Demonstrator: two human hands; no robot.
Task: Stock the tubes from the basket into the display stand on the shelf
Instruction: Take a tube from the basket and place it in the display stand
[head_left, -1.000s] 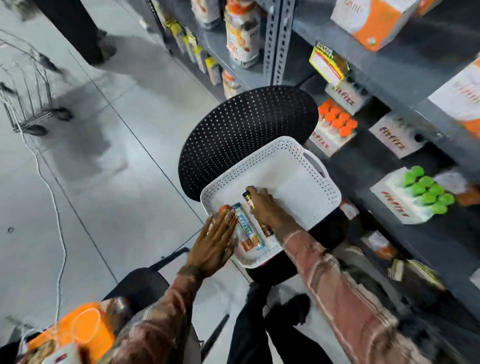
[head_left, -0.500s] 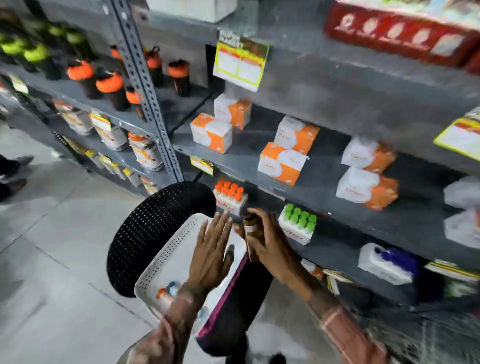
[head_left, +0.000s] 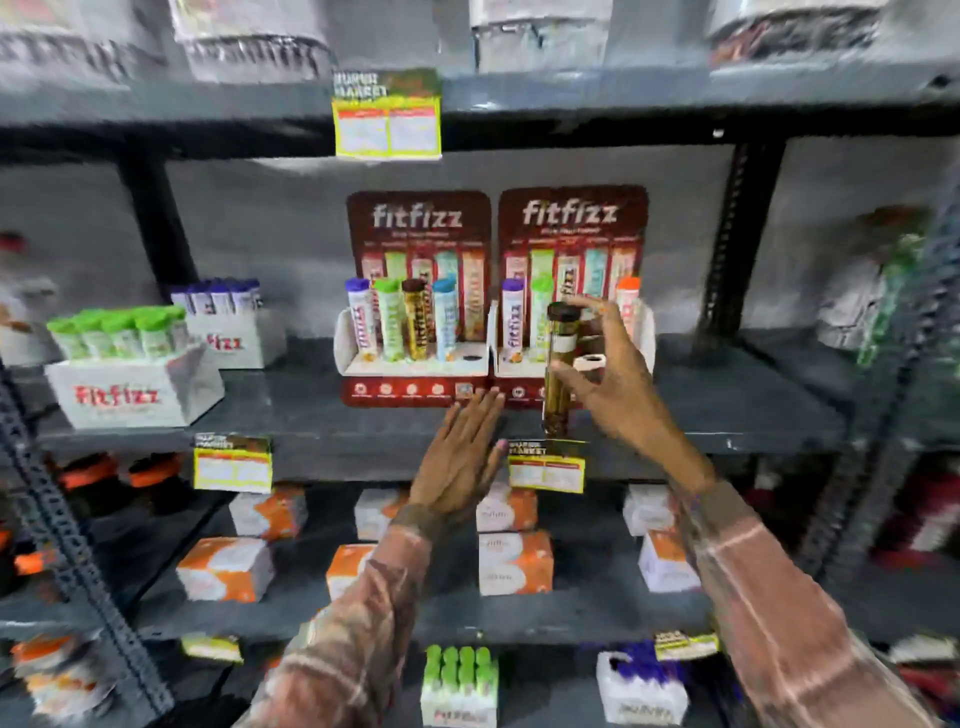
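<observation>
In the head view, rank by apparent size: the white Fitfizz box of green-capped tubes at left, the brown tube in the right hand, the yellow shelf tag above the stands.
1. White Fitfizz box
2. Yellow shelf tag
3. Brown tube; nearer the camera, so flattered.

Two display stands (head_left: 415, 371) side by side on shelf (head_left: 727, 410), tubes (head_left: 402, 322) inside

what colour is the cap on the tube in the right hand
Dark brown, nearly black, on the tube held by the right hand; head view.

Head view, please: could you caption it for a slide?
Right hand holds a brown tube upright before the right display stand; left hand open.
</observation>
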